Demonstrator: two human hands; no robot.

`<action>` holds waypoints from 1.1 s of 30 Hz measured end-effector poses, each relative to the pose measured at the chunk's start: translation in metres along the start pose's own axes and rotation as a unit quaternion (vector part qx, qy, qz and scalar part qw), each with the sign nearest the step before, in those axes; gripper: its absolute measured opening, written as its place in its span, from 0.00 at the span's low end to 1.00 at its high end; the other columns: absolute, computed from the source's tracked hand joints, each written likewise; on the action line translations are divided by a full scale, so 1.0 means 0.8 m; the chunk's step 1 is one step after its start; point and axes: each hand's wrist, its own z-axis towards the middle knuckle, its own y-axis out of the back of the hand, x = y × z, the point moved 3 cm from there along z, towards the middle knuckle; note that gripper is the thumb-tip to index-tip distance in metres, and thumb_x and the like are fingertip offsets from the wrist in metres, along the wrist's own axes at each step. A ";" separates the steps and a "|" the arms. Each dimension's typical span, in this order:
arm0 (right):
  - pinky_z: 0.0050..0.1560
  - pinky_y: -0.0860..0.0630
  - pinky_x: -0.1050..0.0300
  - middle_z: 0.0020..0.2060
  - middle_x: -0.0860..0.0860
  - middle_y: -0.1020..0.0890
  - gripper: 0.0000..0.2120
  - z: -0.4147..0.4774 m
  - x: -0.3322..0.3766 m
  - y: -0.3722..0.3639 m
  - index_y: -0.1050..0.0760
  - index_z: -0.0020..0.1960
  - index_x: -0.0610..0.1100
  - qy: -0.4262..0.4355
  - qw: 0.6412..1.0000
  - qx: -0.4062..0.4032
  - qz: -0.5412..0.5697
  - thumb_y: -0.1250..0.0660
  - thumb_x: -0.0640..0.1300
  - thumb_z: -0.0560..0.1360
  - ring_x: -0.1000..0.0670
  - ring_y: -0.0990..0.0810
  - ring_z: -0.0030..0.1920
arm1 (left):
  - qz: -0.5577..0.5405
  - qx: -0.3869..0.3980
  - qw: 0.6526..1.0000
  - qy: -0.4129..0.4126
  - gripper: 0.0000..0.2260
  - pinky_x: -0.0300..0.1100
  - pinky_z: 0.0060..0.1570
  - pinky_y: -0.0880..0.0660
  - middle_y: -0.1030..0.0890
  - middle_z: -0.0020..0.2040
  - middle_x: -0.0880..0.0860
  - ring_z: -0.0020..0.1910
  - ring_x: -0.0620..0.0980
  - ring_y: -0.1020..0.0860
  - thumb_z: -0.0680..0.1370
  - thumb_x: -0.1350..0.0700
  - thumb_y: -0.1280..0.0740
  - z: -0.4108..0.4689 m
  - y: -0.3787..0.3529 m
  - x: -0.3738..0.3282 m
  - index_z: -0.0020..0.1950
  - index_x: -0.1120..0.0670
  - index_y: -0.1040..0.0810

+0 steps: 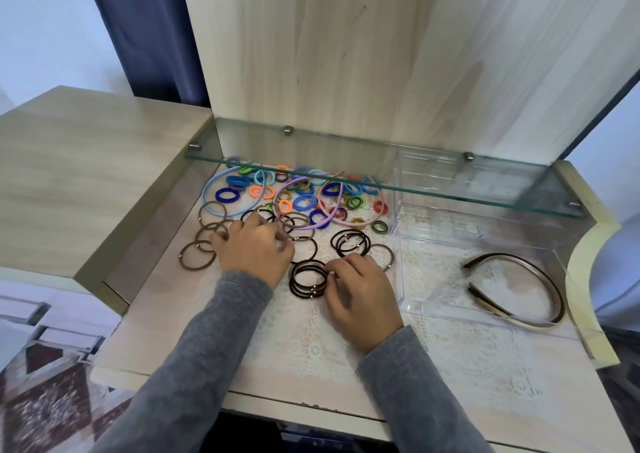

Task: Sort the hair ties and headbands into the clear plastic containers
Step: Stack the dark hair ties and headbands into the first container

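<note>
Grey knit sleeves [221,331] covered both forearms. The right hand [360,293] lay palm down with curled fingers, thumb and forefinger pinching the right edge of the stack of dark brown hair ties [309,278], which rested flat on the lace mat [311,345]. The left hand [256,248] lay palm down with its fingers bent onto overlapping light brown hair ties [298,222]. Whether it gripped one could not be determined, because the fingertips hid the contact.

Further light brown loops [197,260] lay just left of that hand. A second cluster of dark ties [350,242] lay just beyond the right hand.

Behind both hands, partly under the glass shelf [433,193], lay a heap of small coloured hair ties [304,201] in blue, orange, green, red and turquoise. Three thin headbands lay on and around the heap: pale blue [207,206], lilac [304,227] and pink [349,223].

To the right of the right hand stood the clear plastic container [450,314], open at the top. It held one brown headband [502,255] lying flat. A second clear container [426,175] stood behind it, beneath the shelf. All items rested on a pale wooden desk [156,314].
</note>
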 end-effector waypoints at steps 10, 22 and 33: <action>0.43 0.26 0.50 0.45 0.48 0.22 0.15 0.003 -0.008 -0.005 0.23 0.51 0.41 -0.057 0.997 -0.012 -0.048 0.46 0.43 0.73 0.46 0.26 0.44 | -0.012 -0.017 0.999 -0.039 0.09 0.53 0.59 0.36 0.22 0.52 0.45 0.54 0.51 0.26 0.77 0.46 0.39 0.004 -0.002 0.002 0.51 0.45 0.21; 0.43 0.26 0.50 0.43 0.48 0.24 0.11 0.002 -0.007 -0.005 0.25 0.48 0.42 -0.053 0.998 -0.016 -0.033 0.44 0.44 0.75 0.47 0.28 0.43 | -0.285 -0.070 0.952 -0.089 0.03 0.31 0.38 0.33 0.25 0.44 0.43 0.38 0.39 0.28 0.78 0.57 0.34 -0.022 -0.001 0.022 0.47 0.49 0.24; 0.43 0.26 0.51 0.43 0.48 0.24 0.10 0.002 -0.007 -0.004 0.25 0.48 0.42 -0.048 0.998 -0.023 -0.030 0.43 0.44 0.75 0.48 0.28 0.43 | -0.225 -0.143 0.907 -0.326 0.07 0.42 0.43 0.23 0.24 0.47 0.50 0.43 0.47 0.25 0.78 0.57 0.38 -0.067 -0.010 0.017 0.48 0.59 0.22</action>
